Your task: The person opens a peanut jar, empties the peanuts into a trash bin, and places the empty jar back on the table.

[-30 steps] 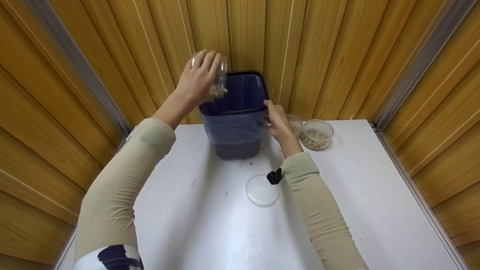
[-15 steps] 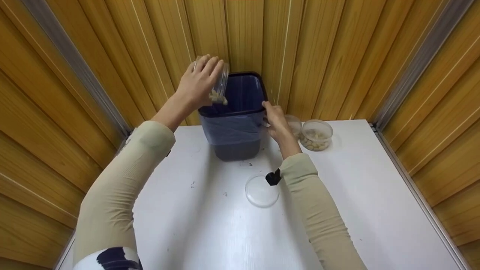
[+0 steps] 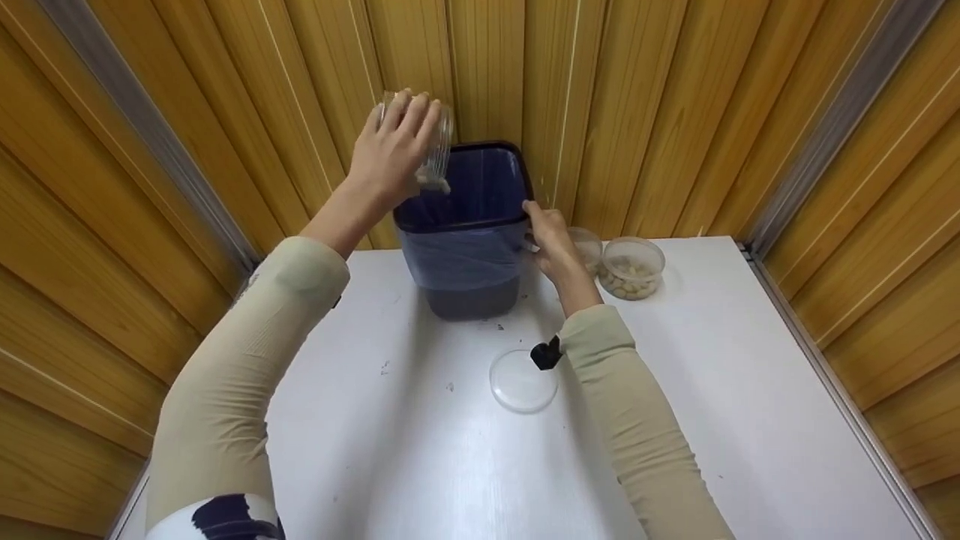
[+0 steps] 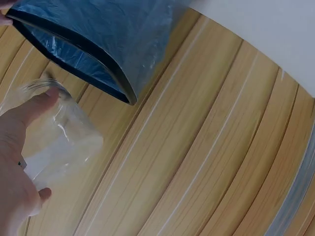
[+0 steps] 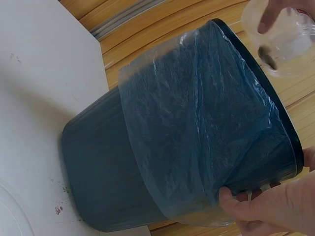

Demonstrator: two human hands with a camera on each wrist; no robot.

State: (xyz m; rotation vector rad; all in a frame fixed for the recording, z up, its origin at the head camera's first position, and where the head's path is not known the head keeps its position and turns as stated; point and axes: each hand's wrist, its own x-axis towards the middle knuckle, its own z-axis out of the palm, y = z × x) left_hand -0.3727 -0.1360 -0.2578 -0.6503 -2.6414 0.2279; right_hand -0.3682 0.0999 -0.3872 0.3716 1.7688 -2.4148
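Observation:
My left hand (image 3: 394, 154) grips a clear plastic jar (image 3: 439, 142), tipped mouth-down above a dark bin (image 3: 472, 300). A few pale pieces (image 3: 433, 182) show at the jar's mouth; in the right wrist view one dark, blurred piece (image 5: 267, 57) is inside it. The left wrist view shows my thumb across the jar's clear wall (image 4: 81, 132). At the bin's right side, my right hand (image 3: 553, 240) holds the rim and the bluish liner bag (image 5: 187, 118) folded over it. The bottom of the bin is hidden.
Two round clear tubs stand right of the bin: one tub (image 3: 632, 268) holds several pale nut-like pieces, and the other tub (image 3: 587, 247) is partly behind my right hand. A clear round lid (image 3: 523, 381) lies on the white table (image 3: 420, 465). Wood-patterned walls (image 3: 637, 112) enclose the table.
The jar in my left hand dips slightly, then rises again over the bin. Fewer pale pieces show at its mouth now. My right hand stays on the bin.

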